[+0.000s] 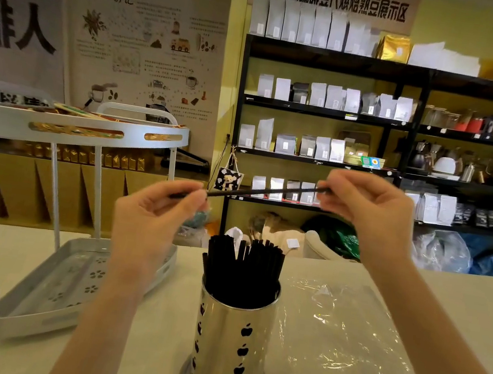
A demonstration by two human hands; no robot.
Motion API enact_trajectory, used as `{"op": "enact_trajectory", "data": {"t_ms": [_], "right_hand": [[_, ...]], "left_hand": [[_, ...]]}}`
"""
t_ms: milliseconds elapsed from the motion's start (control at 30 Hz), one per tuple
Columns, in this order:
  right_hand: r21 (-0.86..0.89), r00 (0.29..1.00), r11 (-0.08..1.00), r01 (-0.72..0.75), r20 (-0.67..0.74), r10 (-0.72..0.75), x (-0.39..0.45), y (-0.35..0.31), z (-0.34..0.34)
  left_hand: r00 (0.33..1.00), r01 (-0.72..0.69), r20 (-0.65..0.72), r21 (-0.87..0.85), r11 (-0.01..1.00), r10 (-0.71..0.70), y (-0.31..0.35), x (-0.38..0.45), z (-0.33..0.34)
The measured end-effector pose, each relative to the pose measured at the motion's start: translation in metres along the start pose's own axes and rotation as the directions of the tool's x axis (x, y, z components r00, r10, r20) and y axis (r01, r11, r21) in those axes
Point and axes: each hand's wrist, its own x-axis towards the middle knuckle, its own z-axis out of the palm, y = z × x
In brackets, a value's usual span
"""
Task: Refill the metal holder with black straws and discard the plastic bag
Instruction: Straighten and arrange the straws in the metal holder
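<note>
Both hands are raised above the holder point(233, 337), each pinched shut on one end of a single black straw point(257, 192). The left hand point(151, 221) grips the lower end between thumb and fingertips, and the right hand point(368, 210) grips the higher end the same way, so the straw slants up from left to right between them. The hands are well apart, joined only by the straw.

Below and between the hands, the holder stands upright on the counter point(461, 296), already packed with a bunch of straws point(243, 268) whose tops rise above its rim. Under the right forearm, just beside the holder, the bag point(343, 343) lies flat and looks empty, though its clear film makes that hard to confirm. A white rack point(61, 281) sits beyond the left forearm.

The straw appears very light and thin, stiff enough to hold a line across the gap yet likely to bend or kink if squeezed hard at the middle. A light pinch near one end should do, letting the free end drop into a gap among the others; the fill looks tight, so it may need steering rather than pushing.

The bag is likely weightless, limp and slippery. It should be easiest to take by bunching the film in a whole hand, since a flat edge would be hard to lift off the counter.
</note>
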Motion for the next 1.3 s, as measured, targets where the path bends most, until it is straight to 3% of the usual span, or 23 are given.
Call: {"op": "enact_trajectory", "data": {"t_ms": [100,167,267,367,467,567,700,833,933,1033,1200,1300], "right_hand": [[-0.044,0.981,0.997,-0.061,0.184,0.068,-0.023,0.014,0.003],[-0.087,0.945,0.994,-0.063,0.316,0.088,-0.036,0.022,0.008],[-0.298,0.883,0.952,0.074,0.463,0.076,-0.050,0.032,0.017],[-0.437,0.845,0.871,0.223,0.532,0.051,-0.057,0.035,0.023],[-0.451,0.858,0.856,0.252,0.514,0.018,-0.059,0.032,0.026],[-0.429,0.873,0.870,0.243,0.488,-0.003,-0.060,0.029,0.033],[-0.485,0.840,0.808,0.335,0.542,-0.023,-0.067,0.031,0.046],[-0.561,0.875,0.738,0.375,0.477,-0.082,-0.065,0.035,0.043],[-0.598,0.931,0.738,0.312,0.347,-0.112,-0.053,0.040,0.026],[-0.595,0.970,0.785,0.174,0.242,-0.032,-0.044,0.043,0.006],[-0.623,0.936,0.782,-0.016,0.267,0.231,-0.050,0.052,0.001],[-0.638,0.949,0.770,-0.028,0.226,0.222,-0.053,0.060,0.005]], "left_hand": [[0.989,0.032,-0.136,-0.213,0.977,-0.062,0.002,0.003,-0.008],[0.975,0.010,-0.211,-0.244,0.970,-0.063,0.004,0.003,-0.009],[0.971,-0.049,-0.238,-0.128,0.991,0.017,0.006,0.003,-0.007],[0.984,-0.112,-0.131,0.047,0.993,0.117,0.009,0.001,-0.003],[0.983,-0.183,0.062,0.210,0.961,0.173,0.011,-0.002,0.002],[0.962,-0.220,0.233,0.350,0.911,0.142,0.005,-0.005,0.008],[0.933,-0.239,0.354,0.466,0.852,0.068,-0.004,-0.004,0.010],[0.888,-0.211,0.455,0.541,0.814,-0.072,-0.006,-0.003,0.005],[0.857,-0.165,0.485,0.582,0.796,-0.177,-0.006,-0.001,0.001],[0.835,-0.140,0.504,0.581,0.802,-0.220,-0.004,-0.001,0.001],[0.846,-0.204,0.500,0.627,0.752,-0.187,-0.009,-0.004,0.011],[0.858,-0.269,0.499,0.637,0.723,-0.121,-0.012,-0.007,0.019]]}}
